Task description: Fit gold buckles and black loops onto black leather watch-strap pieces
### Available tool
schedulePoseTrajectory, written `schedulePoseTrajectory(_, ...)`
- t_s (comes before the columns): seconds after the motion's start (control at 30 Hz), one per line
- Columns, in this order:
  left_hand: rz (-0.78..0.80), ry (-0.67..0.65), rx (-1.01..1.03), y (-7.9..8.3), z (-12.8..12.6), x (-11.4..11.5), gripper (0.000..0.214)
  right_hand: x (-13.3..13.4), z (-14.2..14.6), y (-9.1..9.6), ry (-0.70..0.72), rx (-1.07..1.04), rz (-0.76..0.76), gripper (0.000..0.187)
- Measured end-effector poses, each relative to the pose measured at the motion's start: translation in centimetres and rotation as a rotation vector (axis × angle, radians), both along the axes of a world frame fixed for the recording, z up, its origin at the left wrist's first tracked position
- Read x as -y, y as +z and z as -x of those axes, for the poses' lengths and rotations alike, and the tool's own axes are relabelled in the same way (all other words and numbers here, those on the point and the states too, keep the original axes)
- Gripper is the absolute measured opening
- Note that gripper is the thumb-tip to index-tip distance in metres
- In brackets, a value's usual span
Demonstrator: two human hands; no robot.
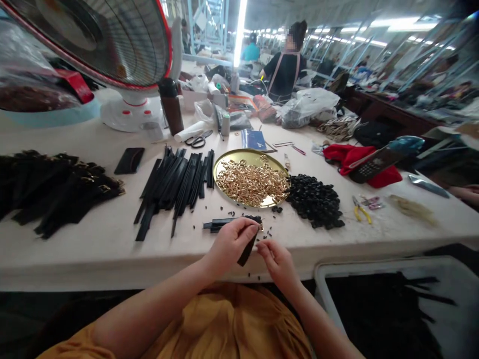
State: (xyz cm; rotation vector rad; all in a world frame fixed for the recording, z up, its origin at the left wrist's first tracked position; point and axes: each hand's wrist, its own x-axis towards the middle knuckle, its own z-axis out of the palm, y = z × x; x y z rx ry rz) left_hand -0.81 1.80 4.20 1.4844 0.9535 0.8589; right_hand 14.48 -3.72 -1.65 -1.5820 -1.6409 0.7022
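My left hand (232, 238) pinches a short black strap (247, 250) near its upper end, and the strap hangs down at a slant over the table's front edge. Close beside it, my right hand (276, 259) has its thumb and fingertips together; whatever is between them is too small to make out. Behind my left hand lie a few black strips (217, 224), partly covered by it. A round gold tray (275, 160) holds a heap of small gold buckles (250, 182). To its right is a pile of small black pieces (314, 199). Small black bits lie scattered around my hands.
Black strips (179, 179) lie left of the tray, and buckled straps (71, 184) are heaped farther left. A fan (127, 112), a phone (129, 160), scissors (198, 140) and yellow-handled pliers (361, 212) rest on the table. A white bin (325, 284) stands at lower right.
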Motion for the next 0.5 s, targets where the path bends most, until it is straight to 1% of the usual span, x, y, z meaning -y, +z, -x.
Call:
schedulePoseTrajectory(0.07,0.285,0.000,0.089,-1.0,-0.2,0.5,0.026,-0.9,-3.1,-0.6,-0.160,0.067,-0.031,0.028)
schedulePoseTrajectory(0.13,0.544,-0.012,0.166,-2.2,-0.5,1.7,0.027,-2.0,-6.4,-1.1,-0.317,0.185,-0.099,0.031)
schedulePoseTrajectory(0.17,0.650,-0.031,0.191,-2.8,-0.7,2.5,0.027,-2.6,-8.0,-1.2,-0.383,0.274,-0.134,0.032)
schedulePoseTrajectory(0.23,0.818,-0.108,0.209,-3.7,-1.0,3.8,0.028,-3.9,-10.8,-1.3,-0.461,0.360,-0.166,0.032)
schedulePoseTrajectory(0.27,0.864,-0.155,0.219,-3.9,-1.1,4.3,0.028,-4.6,-11.9,-1.3,-0.476,0.400,-0.172,0.032)
schedulePoseTrajectory(0.33,0.886,-0.214,0.232,-4.0,-1.2,4.4,0.029,-6.0,-13.4,-1.1,-0.477,0.452,-0.171,0.028)
schedulePoseTrajectory(0.4,0.868,-0.213,0.251,-3.6,-1.4,3.6,0.029,-7.3,-14.1,-1.0,-0.468,0.587,-0.128,0.027)
schedulePoseTrajectory(0.5,0.881,-0.188,0.275,-2.7,-1.7,1.6,0.027,-8.7,-14.4,-1.0,-0.450,0.857,-0.020,0.027)
